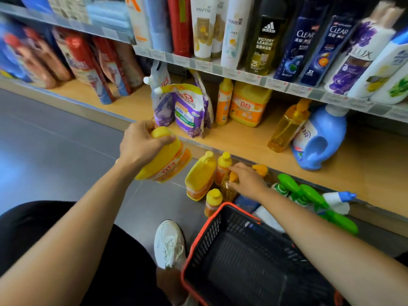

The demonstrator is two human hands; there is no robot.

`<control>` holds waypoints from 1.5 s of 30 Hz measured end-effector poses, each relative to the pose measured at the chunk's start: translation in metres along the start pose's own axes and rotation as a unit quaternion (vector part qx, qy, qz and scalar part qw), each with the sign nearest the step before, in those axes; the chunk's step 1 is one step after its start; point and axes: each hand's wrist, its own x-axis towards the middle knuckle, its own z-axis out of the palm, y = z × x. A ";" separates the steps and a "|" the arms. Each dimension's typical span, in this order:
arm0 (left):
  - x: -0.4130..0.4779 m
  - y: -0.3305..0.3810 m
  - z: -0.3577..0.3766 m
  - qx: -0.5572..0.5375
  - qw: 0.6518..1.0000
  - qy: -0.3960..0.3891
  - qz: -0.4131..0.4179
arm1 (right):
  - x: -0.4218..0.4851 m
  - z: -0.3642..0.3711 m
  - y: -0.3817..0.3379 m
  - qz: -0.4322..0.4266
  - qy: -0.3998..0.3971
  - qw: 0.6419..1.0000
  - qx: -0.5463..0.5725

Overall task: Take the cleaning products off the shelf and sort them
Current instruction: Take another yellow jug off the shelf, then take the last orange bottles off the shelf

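Observation:
My left hand (141, 143) grips the cap end of a large yellow detergent jug (167, 161), held tilted above the floor in front of the bottom shelf (242, 140). My right hand (247, 181) reaches down among yellow and orange bottles standing on the floor; its fingers close on the orange pump top of a clear yellow bottle (229, 186). Beside it stand another yellow jug (199, 176), an orange bottle (223, 166) and a small orange bottle (212, 202). On the shelf remain purple refill pouches (187, 109), an orange bottle (224, 102), a yellow jug (249, 104), a yellow pump bottle (287, 127) and a blue jug (320, 140).
A black basket with a red rim (192, 250) sits on the floor by my white shoe (169, 244). Green spray bottles (309, 195) and a white one with a blue tip (337, 200) lie under the shelf edge. Shampoo bottles (262, 40) fill the upper shelf.

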 end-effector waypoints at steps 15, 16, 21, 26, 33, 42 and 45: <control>0.061 -0.076 0.126 0.092 0.980 -0.151 -0.092 | 0.124 -0.072 -0.003 0.058 0.097 0.978 0.175; 0.063 -0.082 0.134 0.101 0.978 -0.158 -0.087 | 0.137 -0.074 -0.002 0.067 0.110 0.971 0.200; 0.069 -0.114 0.153 0.102 0.981 -0.163 -0.012 | 0.195 -0.075 0.000 0.107 0.198 0.930 0.292; 0.075 -0.136 0.165 0.177 0.970 -0.157 0.062 | 0.243 -0.070 -0.003 0.100 0.254 0.895 0.353; 0.084 -0.131 0.171 0.174 0.972 -0.149 0.054 | 0.272 -0.057 -0.004 0.103 0.322 0.873 0.351; 0.085 -0.103 0.174 0.053 0.988 -0.125 -0.079 | 0.195 -0.051 -0.004 -0.036 0.252 0.885 0.389; 0.081 -0.084 0.168 0.081 0.990 -0.085 -0.080 | 0.153 -0.057 0.000 -0.072 0.245 0.886 0.387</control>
